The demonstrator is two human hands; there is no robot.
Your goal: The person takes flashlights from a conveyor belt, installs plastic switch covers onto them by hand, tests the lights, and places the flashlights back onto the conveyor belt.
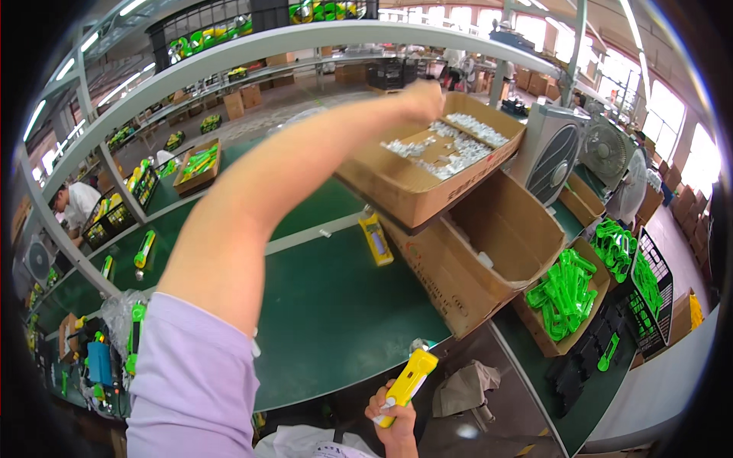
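My left arm, in a lilac sleeve, stretches up across the view. My left hand [424,102] is over the far edge of a shallow cardboard box [427,200] holding many small white pieces [466,149]. Its fingers are smeared by motion, so their grip cannot be told. Low in the middle, my right hand [394,418] is closed around a yellow flashlight-like device [411,382] with a silvery round end, held tilted upward beside the bench's near edge. Another yellow device [375,240] of similar shape lies on the green bench top [336,305], left of the boxes.
Under the shallow box stands a deeper cardboard box [450,282]. To the right are a box of bright green plastic parts [563,294], a black crate [653,282] and fans [553,153]. A pale metal rail [343,34] arches overhead. A person [76,206] sits far left.
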